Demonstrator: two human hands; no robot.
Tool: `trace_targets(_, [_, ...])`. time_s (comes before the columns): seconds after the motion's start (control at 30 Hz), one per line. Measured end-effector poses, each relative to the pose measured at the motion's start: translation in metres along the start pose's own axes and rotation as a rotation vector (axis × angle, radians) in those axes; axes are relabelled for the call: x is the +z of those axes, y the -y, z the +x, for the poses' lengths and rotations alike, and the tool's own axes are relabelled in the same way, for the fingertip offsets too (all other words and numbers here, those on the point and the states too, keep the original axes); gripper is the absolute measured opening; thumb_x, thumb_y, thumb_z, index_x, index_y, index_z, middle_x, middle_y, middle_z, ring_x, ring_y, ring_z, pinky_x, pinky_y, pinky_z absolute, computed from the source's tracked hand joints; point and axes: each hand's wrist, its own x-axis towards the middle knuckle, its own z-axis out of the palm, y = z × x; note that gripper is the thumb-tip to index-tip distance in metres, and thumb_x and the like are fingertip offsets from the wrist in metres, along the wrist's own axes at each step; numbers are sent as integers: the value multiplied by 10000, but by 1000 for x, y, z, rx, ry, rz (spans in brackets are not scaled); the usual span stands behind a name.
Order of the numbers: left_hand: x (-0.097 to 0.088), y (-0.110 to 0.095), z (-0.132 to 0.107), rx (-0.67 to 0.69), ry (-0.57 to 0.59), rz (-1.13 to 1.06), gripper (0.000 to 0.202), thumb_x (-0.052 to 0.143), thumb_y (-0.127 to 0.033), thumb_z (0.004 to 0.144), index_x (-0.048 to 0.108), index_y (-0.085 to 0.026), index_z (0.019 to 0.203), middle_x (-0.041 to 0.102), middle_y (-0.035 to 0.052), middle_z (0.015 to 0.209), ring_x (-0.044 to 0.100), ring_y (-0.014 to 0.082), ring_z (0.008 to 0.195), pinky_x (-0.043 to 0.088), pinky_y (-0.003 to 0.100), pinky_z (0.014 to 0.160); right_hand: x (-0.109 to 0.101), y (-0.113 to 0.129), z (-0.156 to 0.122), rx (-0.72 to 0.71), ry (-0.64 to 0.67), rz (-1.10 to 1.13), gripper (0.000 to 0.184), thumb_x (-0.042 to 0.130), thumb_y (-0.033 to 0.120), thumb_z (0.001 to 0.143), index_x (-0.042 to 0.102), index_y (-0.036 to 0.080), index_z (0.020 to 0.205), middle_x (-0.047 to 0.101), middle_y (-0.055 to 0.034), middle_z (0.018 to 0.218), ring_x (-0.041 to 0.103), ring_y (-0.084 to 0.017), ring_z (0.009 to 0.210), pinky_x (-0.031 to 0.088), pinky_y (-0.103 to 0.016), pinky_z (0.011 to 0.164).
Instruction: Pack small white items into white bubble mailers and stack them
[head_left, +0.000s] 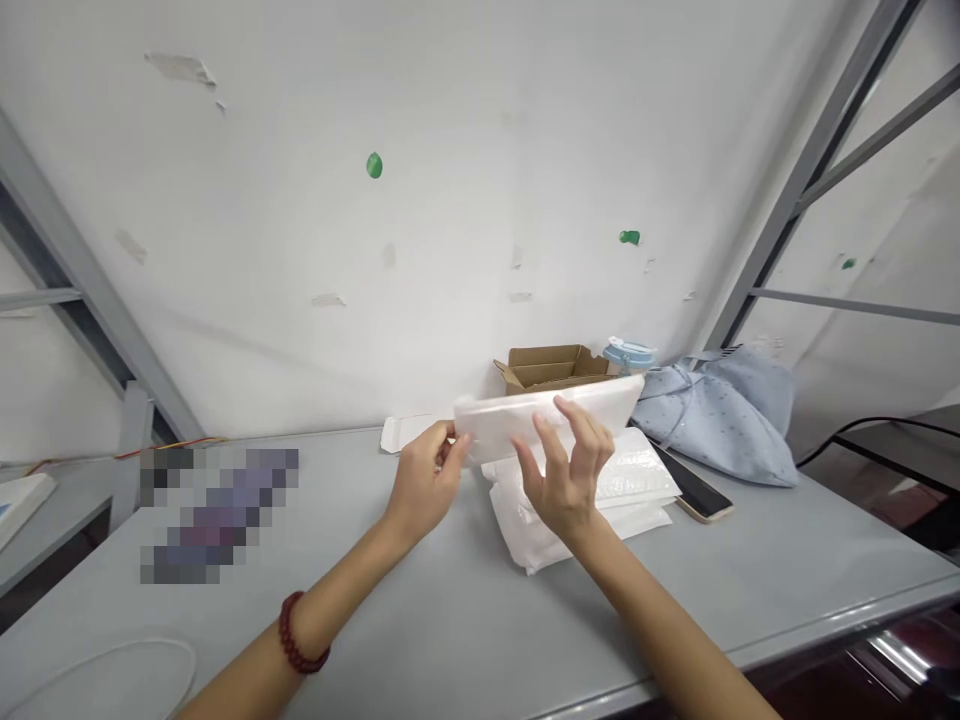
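White pouch (540, 412), near edge behind right-hand fingers (581, 430)

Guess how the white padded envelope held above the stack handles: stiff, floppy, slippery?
The padded envelope spans both hands without drooping, so probably fairly stiff. The left hand pinches one end alone, so likely light. Its glossy skin could be slippery.

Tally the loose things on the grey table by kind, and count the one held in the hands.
White padded bubble mailers: 3, one held up by the left hand and right hand at, two stacked flat at and
Open brown cardboard box: 1
Pale blue dotted fabric bag: 1
Dark-screened phone: 1
Light blue lidded cup: 1
Total: 7
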Motion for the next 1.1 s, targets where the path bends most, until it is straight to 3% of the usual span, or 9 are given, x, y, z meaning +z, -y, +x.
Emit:
trace_targets(0.1, [21, -8, 24, -177, 101, -245, 213, 497, -342, 836, 527, -175, 709, 468, -58, 460, 459, 89, 457, 365, 200, 494, 5, -19, 0, 31, 43, -96, 411, 571, 252, 856, 444, 206, 1243, 411, -158, 1305, 407, -325, 1186, 313, -484, 932])
trace_targets(0.23, [50, 0, 46, -467, 253, -404, 212, 525, -216, 802, 495, -154, 602, 478, -40, 405, 447, 80, 385, 403, 211, 475, 14, -47, -5, 102, 311, -118, 381, 461, 255, 905, 417, 184, 1277, 335, -174, 1368, 313, -328, 1257, 310, -487, 945])
trace_targets(0.3, [59, 6, 50, -520, 272, -424, 218, 524, -178, 791, 479, -150, 579, 484, -29, 415, 464, 86, 383, 441, 231, 482, 16, -59, -8, 108, 383, -73, 376, 438, 234, 908, 416, 160, 1276, 289, -183, 1388, 281, -322, 1274, 336, -467, 946])
trace_targets(0.43, [64, 15, 49, -565, 237, -444, 185, 530, -173, 795, 501, -137, 617, 489, -26, 436, 487, 86, 390, 483, 246, 514, 17, -72, -11, 122, 404, -19, 329, 421, 235, 906, 453, 153, 1224, 306, -173, 1368, 321, -299, 1240, 354, -460, 948])
trace_targets(0.53, [64, 19, 50, -556, 211, -422, 167, 498, -177, 820, 519, -126, 662, 497, -20, 465, 510, 86, 411, 500, 247, 544, 20, -70, -15, 170, 491, -69, 320, 416, 271, 907, 481, 142, 1192, 337, -179, 1344, 335, -307, 1215, 359, -465, 927])
trace_targets(0.7, [55, 28, 58, -446, 151, -260, 149, 428, -207, 845, 538, -119, 795, 614, 60, 701, 589, 101, 548, 523, 256, 609, 24, -67, -20, 302, 925, -96, 357, 326, 351, 939, 442, 197, 1239, 432, -142, 1297, 352, -302, 1195, 336, -534, 896])
trace_targets(0.83, [30, 48, 74, -315, 95, 25, 117, 469, -185, 780, 549, -145, 855, 637, 60, 791, 621, 138, 645, 507, 277, 656, 23, -70, -21, 350, 1001, -60, 389, 253, 383, 954, 411, 214, 1267, 441, -117, 1307, 358, -271, 1203, 337, -522, 899])
trace_targets(1.0, [-3, 85, 94, -192, 269, 372, 78, 600, -176, 618, 621, -172, 694, 667, 50, 807, 617, 216, 851, 469, 290, 756, 26, -67, -22, 351, 1071, -78, 431, 233, 397, 954, 356, 218, 1325, 367, -104, 1378, 282, -269, 1270, 287, -539, 954])
trace_targets(1.1, [-9, 101, 97, -163, 396, 516, 183, 657, -223, 570, 655, -181, 748, 678, 54, 890, 617, 217, 867, 471, 265, 710, 29, -64, -23, 341, 1121, -106, 467, 219, 419, 954, 289, 218, 1370, 277, -97, 1433, 196, -261, 1316, 240, -542, 995])
